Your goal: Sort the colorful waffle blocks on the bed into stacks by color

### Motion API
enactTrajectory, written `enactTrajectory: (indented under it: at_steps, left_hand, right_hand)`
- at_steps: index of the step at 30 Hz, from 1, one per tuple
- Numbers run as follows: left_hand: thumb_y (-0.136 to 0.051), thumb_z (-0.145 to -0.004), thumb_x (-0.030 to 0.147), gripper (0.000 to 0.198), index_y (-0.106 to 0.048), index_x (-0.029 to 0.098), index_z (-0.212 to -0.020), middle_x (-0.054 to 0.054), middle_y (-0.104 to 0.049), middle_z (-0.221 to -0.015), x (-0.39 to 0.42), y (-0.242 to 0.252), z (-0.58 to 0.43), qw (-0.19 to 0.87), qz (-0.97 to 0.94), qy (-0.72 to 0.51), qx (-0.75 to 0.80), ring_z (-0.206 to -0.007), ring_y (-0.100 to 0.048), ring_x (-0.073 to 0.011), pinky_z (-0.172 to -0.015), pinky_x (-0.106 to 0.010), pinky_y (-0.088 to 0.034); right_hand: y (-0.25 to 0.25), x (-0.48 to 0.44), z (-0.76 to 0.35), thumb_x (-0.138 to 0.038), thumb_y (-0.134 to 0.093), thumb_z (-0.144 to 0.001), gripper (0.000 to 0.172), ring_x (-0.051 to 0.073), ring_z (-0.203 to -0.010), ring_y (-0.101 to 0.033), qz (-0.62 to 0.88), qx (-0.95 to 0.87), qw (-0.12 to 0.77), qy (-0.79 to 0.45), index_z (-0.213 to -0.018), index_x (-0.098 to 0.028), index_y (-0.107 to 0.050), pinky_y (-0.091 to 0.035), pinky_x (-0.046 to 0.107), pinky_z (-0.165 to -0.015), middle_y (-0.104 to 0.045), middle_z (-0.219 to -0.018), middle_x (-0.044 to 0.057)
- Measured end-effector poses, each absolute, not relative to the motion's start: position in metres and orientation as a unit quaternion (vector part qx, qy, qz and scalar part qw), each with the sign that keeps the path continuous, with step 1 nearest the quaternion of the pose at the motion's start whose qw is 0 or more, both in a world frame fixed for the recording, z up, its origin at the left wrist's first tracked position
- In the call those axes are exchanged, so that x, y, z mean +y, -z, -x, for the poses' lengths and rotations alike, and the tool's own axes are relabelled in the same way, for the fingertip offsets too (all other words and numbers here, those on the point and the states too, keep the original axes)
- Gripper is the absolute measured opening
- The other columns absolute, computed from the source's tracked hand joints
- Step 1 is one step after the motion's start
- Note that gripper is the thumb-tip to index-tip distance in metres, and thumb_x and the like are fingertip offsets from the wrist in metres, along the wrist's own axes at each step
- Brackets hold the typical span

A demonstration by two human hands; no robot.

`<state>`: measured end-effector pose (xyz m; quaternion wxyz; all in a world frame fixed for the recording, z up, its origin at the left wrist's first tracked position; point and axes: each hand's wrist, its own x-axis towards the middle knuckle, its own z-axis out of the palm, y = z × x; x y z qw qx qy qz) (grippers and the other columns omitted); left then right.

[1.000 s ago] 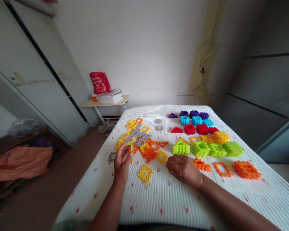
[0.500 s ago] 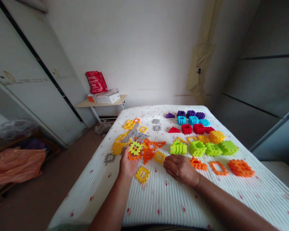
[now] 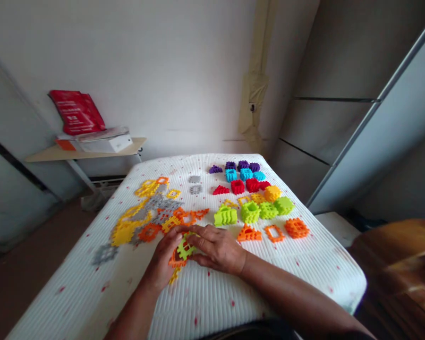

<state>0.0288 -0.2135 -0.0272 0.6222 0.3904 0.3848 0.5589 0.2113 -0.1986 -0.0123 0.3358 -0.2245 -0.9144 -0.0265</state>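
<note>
My left hand (image 3: pixel 163 262) and my right hand (image 3: pixel 217 248) meet near the front of a white quilted bed (image 3: pixel 216 302). Between their fingers sits a lime green lattice tile (image 3: pixel 184 246) with an orange tile (image 3: pixel 174 260) under it; both hands pinch these pieces. A yellow tile (image 3: pixel 173 276) lies just below my left hand. A loose heap of yellow, grey and orange tiles (image 3: pixel 145 219) spreads to the left of my hands.
Sorted stacks stand farther back: purple (image 3: pixel 233 166), blue (image 3: pixel 244 174), red (image 3: pixel 241 186), yellow (image 3: pixel 271 192), lime green (image 3: pixel 250 212) and orange (image 3: pixel 296 227). A small shelf (image 3: pixel 81 152) with a red bag stands by the wall. A wooden surface (image 3: pixel 396 264) lies at right.
The view swung to the right. My left hand drew the green and orange tiles back toward me, and my right hand moved left to join it on them.
</note>
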Motion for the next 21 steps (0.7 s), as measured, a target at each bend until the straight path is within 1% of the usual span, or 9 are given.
enactTrajectory:
  at_steps: [5, 9, 12, 14, 16, 17, 19, 21]
  left_hand:
    - [-0.067, -0.070, 0.037, 0.040, -0.063, 0.018, -0.105, -0.007, -0.068, -0.096, -0.215, 0.028, -0.027, 0.630, -0.385, -0.542, 0.401, -0.091, -0.064, -0.0244, -0.073, -0.031, -0.050]
    - [-0.066, -0.071, 0.038, 0.046, -0.060, 0.018, -0.111, -0.007, -0.068, -0.097, -0.217, 0.028, -0.027, 0.629, -0.395, -0.528, 0.411, -0.091, -0.064, -0.0254, -0.073, -0.032, -0.051]
    - [-0.066, -0.071, 0.041, 0.048, -0.058, 0.017, -0.112, -0.008, -0.068, -0.096, -0.217, 0.026, -0.028, 0.618, -0.400, -0.529, 0.422, -0.089, -0.064, -0.0251, -0.072, -0.033, -0.051]
    - [-0.064, -0.071, 0.043, 0.047, -0.057, 0.018, -0.111, -0.007, -0.068, -0.095, -0.217, 0.024, -0.026, 0.609, -0.394, -0.539, 0.429, -0.085, -0.064, -0.0238, -0.069, -0.033, -0.051]
    - [-0.062, -0.071, 0.047, 0.048, -0.056, 0.019, -0.110, -0.006, -0.068, -0.088, -0.215, 0.024, -0.021, 0.596, -0.384, -0.555, 0.435, -0.076, -0.064, -0.0221, -0.063, -0.031, -0.050]
    - [-0.062, -0.071, 0.049, 0.048, -0.055, 0.019, -0.108, -0.005, -0.068, -0.084, -0.214, 0.026, -0.016, 0.582, -0.383, -0.566, 0.441, -0.071, -0.063, -0.0211, -0.060, -0.031, -0.049]
    - [-0.063, -0.068, 0.051, 0.050, -0.055, 0.019, -0.105, -0.003, -0.067, -0.076, -0.211, 0.029, -0.004, 0.517, -0.393, -0.592, 0.478, -0.063, -0.061, -0.0186, -0.057, -0.029, -0.048]
    - [-0.066, -0.065, 0.051, 0.051, -0.057, 0.019, -0.104, -0.002, -0.066, -0.077, -0.208, 0.034, 0.010, 0.407, -0.415, -0.608, 0.541, -0.065, -0.060, -0.0173, -0.060, -0.028, -0.049]
  right_hand:
    - [0.017, -0.196, -0.212, -0.041, -0.045, -0.092, 0.041, 0.019, -0.104, -0.056, 0.220, -0.927, 0.303, 0.020, -0.122, -0.015, -0.050, -0.048, 0.031, -0.085, -0.049, -0.135, 0.012]
    - [0.020, -0.193, -0.212, -0.044, -0.044, -0.091, 0.044, 0.019, -0.106, -0.055, 0.211, -0.930, 0.301, 0.015, -0.123, -0.014, -0.049, -0.048, 0.032, -0.086, -0.055, -0.127, 0.013]
    - [0.021, -0.192, -0.210, -0.045, -0.045, -0.091, 0.043, 0.019, -0.100, -0.057, 0.204, -0.928, 0.311, 0.026, -0.121, -0.014, -0.050, -0.049, 0.032, -0.082, -0.060, -0.119, 0.013]
    - [0.019, -0.193, -0.212, -0.045, -0.045, -0.091, 0.043, 0.019, -0.095, -0.059, 0.197, -0.925, 0.321, 0.045, -0.120, -0.013, -0.050, -0.049, 0.032, -0.079, -0.062, -0.115, 0.012]
    - [0.013, -0.193, -0.218, -0.046, -0.044, -0.091, 0.044, 0.019, -0.092, -0.060, 0.202, -0.920, 0.331, 0.060, -0.120, -0.013, -0.050, -0.049, 0.032, -0.077, -0.063, -0.112, 0.012]
    - [0.008, -0.193, -0.224, -0.047, -0.044, -0.091, 0.045, 0.018, -0.092, -0.059, 0.207, -0.916, 0.337, 0.065, -0.121, -0.013, -0.050, -0.049, 0.031, -0.077, -0.064, -0.111, 0.012]
    - [-0.005, -0.192, -0.244, -0.047, -0.048, -0.089, 0.047, 0.018, -0.089, -0.059, 0.227, -0.905, 0.354, 0.071, -0.122, -0.013, -0.049, -0.049, 0.031, -0.076, -0.064, -0.110, 0.011]
    - [-0.021, -0.189, -0.273, -0.045, -0.054, -0.086, 0.048, 0.019, -0.086, -0.058, 0.260, -0.889, 0.367, 0.085, -0.122, -0.014, -0.049, -0.048, 0.032, -0.076, -0.066, -0.106, 0.010]
